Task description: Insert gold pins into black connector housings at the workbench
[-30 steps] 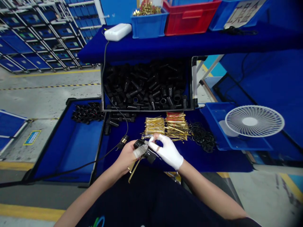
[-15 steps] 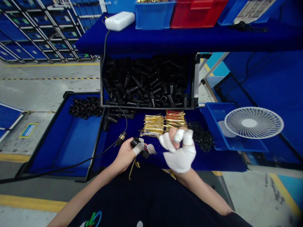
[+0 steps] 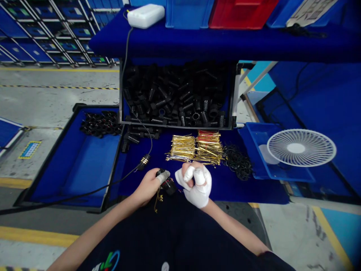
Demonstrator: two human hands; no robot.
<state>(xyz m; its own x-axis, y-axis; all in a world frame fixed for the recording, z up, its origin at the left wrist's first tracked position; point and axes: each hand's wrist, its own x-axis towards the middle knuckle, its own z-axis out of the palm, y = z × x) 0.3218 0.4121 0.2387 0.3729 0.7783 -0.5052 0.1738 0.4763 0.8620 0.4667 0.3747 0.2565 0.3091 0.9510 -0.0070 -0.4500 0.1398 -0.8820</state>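
My left hand (image 3: pixel 150 184), tape around its thumb, grips a black cylindrical connector housing (image 3: pixel 169 186) with thin red and dark wires at its side. Below that hand hang a few gold-coloured strips (image 3: pixel 158 199). My right hand (image 3: pixel 196 186), in a white covering with taped fingertips, is just right of the housing and apart from it. Its fingers are curled together; whatever they pinch is hidden. Beyond the right hand lie bundles of gold pieces (image 3: pixel 182 147), some with red ends, beside a heap of black rings (image 3: pixel 238 162).
A bin of black threaded tubes (image 3: pixel 180 99) stands ahead under a blue shelf (image 3: pixel 197 45). At left is a blue tray (image 3: pixel 84 162) with black parts. A cable with a brass-ringed connector (image 3: pixel 145 160) crosses the bench. A white round fan (image 3: pixel 301 148) sits at right.
My right hand has moved left, closer to the housing. The pale flap by my left fingers no longer shows. The housing has turned a little in my left hand.
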